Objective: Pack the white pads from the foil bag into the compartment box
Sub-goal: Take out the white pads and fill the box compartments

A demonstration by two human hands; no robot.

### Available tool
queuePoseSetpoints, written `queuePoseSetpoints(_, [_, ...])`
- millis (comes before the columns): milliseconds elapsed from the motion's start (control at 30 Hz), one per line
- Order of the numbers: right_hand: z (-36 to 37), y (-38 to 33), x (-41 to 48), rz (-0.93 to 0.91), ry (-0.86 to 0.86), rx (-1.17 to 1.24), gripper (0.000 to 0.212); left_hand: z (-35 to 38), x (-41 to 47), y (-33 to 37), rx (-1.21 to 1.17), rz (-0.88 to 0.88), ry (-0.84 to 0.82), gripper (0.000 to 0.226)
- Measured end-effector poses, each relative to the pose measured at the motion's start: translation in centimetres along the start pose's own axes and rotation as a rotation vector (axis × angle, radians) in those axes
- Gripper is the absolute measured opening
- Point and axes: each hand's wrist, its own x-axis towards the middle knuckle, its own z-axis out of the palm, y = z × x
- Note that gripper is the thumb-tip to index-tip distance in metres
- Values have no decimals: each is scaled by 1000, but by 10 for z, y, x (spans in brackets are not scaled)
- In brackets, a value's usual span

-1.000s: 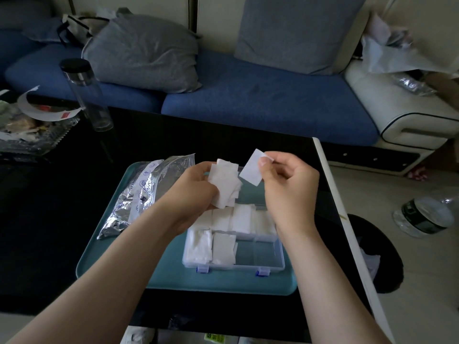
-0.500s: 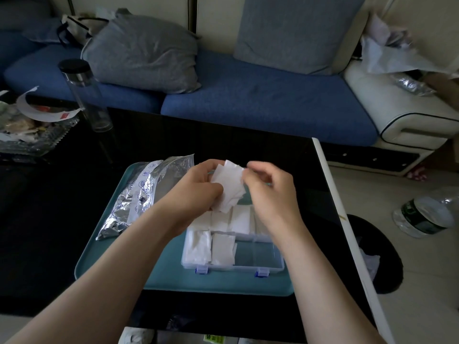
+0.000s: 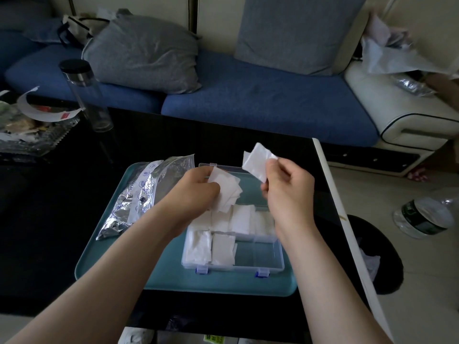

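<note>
Nearest us, the box (image 3: pixel 263 268) sits open on the tray (image 3: pixel 171 279). Its near row has four cells. The two on the left hold pads (image 3: pixel 222 248) and the two on the right are bare. In the middle row we count at least three filled cells, though our wrists hide the ends. The far row looks bare where it shows.

Above the box, our left hand (image 3: pixel 196 194) grips a stack (image 3: pixel 227 192), fingers curled round its left edge. The sheets are fanned, and we can only say there are several. Our right hand (image 3: pixel 288 192) pinches a pad (image 3: pixel 257 161) by its lower edge between thumb and fingertips, held apart from the stack. A second corner shows behind it, so it may be two.

We judge these very light, soft and limp, likely to cling together and to fold if dropped. A gentle pinch at a corner or edge should peel one free, and each wants laying flat into its cell. A hard squeeze would only crease them.

Beyond our left hand, one foil bag (image 3: pixel 139 194) lies along the tray's left side. We cannot tell whether any pads remain inside.
</note>
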Motion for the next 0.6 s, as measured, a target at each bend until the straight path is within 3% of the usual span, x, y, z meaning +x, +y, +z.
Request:
queuePoseSetpoints(200, [2,-3,-9,-45,-201,-94,10,5,-4,12,-282,-35,-7,43])
queuePoseSetpoints(367, [4,-1,-10,33,-281,-41,8,2,-3,13,-481,-54,-25,41])
queuePoseSetpoints(600, [6,-4,-12,54,-198,-28,25,2,-8,15,-376,24,-141,47])
